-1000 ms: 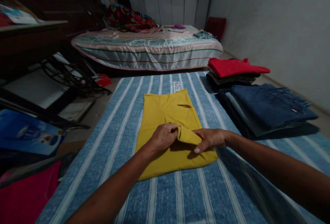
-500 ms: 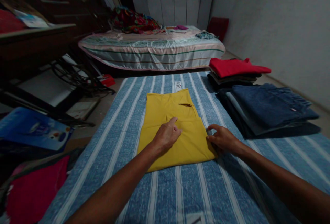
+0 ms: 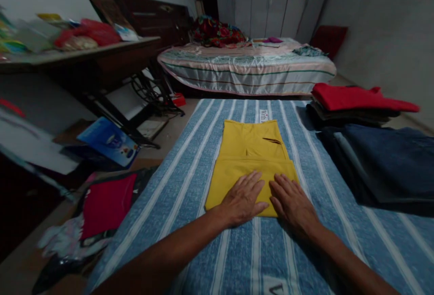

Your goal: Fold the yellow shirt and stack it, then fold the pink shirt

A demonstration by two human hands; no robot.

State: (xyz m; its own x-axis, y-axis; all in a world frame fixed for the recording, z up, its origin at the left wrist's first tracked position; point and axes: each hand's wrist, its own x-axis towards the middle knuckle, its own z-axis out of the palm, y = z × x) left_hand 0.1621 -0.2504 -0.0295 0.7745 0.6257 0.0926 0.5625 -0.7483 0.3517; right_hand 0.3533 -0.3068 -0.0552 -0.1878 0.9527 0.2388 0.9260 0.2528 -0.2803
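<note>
A folded yellow garment [image 3: 252,154] lies in the middle of a blue and white striped sheet [image 3: 190,173]. My left hand [image 3: 242,199] rests flat on its near edge, fingers stretched out. Beside it my right hand [image 3: 293,204] also lies flat with fingers spread, pressing the garment's near right corner. Neither hand holds anything.
To the right stand a stack topped by a red garment [image 3: 359,98] and a pile of dark blue jeans [image 3: 383,159]. A bed [image 3: 251,64] lies beyond. On the left are a dark table [image 3: 84,57], a blue box [image 3: 108,141] and red cloth [image 3: 106,204] on the floor.
My hands let go of the folded flap and both moved to the garment's near edge, now lying flat. The view has swung to the left.
</note>
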